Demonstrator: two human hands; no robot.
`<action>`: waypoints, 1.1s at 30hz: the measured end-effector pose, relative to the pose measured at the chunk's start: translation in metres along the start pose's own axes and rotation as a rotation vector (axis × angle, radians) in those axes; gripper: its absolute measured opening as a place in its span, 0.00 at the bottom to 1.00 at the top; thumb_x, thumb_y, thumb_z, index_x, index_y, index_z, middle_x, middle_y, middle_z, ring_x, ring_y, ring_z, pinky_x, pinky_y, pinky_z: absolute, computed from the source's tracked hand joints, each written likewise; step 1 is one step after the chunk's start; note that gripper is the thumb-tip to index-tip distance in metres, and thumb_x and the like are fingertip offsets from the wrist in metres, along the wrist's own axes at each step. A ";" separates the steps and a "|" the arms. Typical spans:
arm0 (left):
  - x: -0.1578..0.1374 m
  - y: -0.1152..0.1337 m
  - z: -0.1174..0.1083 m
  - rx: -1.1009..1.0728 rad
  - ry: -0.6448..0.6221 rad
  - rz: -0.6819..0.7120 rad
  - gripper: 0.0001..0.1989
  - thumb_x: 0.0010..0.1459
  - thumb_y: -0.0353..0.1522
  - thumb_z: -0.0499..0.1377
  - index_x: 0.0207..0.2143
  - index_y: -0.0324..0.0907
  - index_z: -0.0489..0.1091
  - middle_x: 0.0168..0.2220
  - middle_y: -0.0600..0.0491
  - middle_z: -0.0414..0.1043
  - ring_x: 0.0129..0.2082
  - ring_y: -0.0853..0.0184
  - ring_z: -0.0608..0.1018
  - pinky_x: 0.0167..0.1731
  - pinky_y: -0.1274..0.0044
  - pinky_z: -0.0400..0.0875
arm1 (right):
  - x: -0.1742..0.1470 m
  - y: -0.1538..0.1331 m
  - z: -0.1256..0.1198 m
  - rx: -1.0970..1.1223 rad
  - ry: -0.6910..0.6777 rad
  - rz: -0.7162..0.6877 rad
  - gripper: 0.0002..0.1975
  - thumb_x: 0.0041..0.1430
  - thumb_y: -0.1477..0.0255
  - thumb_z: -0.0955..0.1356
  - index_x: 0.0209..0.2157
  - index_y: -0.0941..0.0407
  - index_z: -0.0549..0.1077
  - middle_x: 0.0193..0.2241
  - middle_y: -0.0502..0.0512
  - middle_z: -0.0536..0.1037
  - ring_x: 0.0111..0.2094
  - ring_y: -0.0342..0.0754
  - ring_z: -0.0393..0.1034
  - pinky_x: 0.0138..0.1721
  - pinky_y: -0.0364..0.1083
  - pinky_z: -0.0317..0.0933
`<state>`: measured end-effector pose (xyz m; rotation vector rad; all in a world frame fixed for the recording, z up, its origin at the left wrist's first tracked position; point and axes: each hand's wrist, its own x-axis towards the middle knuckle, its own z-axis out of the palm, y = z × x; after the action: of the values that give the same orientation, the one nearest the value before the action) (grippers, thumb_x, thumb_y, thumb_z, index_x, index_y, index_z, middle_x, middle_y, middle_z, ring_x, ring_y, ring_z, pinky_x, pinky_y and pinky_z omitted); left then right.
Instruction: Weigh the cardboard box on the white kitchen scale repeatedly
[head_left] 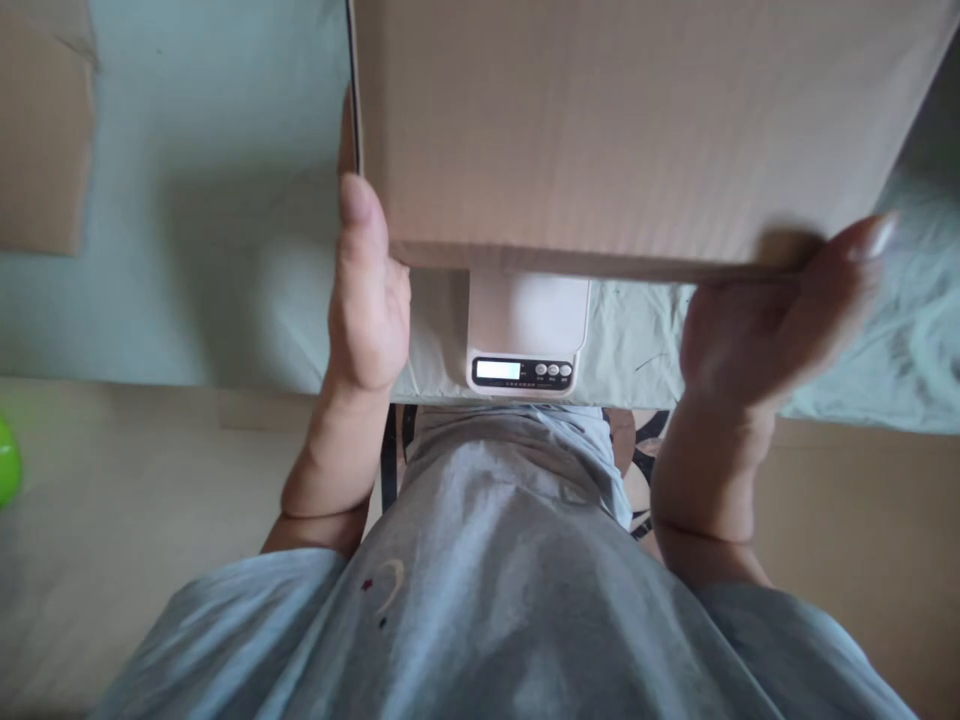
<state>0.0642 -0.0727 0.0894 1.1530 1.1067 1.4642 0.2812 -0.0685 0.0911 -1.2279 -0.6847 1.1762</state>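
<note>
A large brown cardboard box point(600, 130) fills the upper middle of the view, held up between both hands. My left hand point(364, 280) grips its left edge, thumb on the near side and the other fingers mostly hidden behind. At the lower right corner my right hand point(780, 310) supports the box from beneath, its thumb along the side and its fingers out of sight. Partly covered by the box, a white digital scale point(551, 315) sits at the table's near edge with its display lit.
Pale green cloth covers the table point(225, 300). Another piece of cardboard point(41, 140) lies at the far left. A bright green round object point(7, 460) shows at the left edge, below table height. Patterned floor point(641, 450) is visible beneath the table edge.
</note>
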 end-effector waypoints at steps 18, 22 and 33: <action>-0.043 -0.045 -0.013 -0.019 0.053 -0.098 0.23 0.61 0.53 0.47 0.55 0.65 0.68 0.64 0.70 0.61 0.72 0.71 0.43 0.73 0.71 0.46 | -0.022 0.050 -0.031 -0.048 -0.037 -0.159 0.25 0.58 0.49 0.61 0.49 0.46 0.76 0.47 0.47 0.79 0.65 0.56 0.62 0.71 0.64 0.47; -0.041 -0.043 -0.018 -0.095 0.074 -0.049 0.23 0.63 0.51 0.48 0.57 0.61 0.67 0.65 0.67 0.59 0.72 0.65 0.49 0.73 0.67 0.44 | -0.015 0.043 -0.043 -0.053 -0.149 -0.208 0.28 0.59 0.47 0.57 0.54 0.42 0.71 0.59 0.38 0.69 0.70 0.50 0.51 0.73 0.62 0.39; -0.043 -0.055 -0.049 -0.063 0.170 -0.133 0.26 0.61 0.53 0.46 0.59 0.61 0.63 0.64 0.67 0.62 0.70 0.63 0.56 0.70 0.65 0.50 | -0.010 0.043 -0.061 -0.105 -0.116 -0.218 0.28 0.59 0.49 0.56 0.53 0.45 0.71 0.59 0.42 0.70 0.69 0.48 0.53 0.74 0.59 0.34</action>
<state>0.0283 -0.1112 0.0227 0.9063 1.2207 1.5026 0.3197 -0.1024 0.0368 -1.1455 -0.9529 1.0455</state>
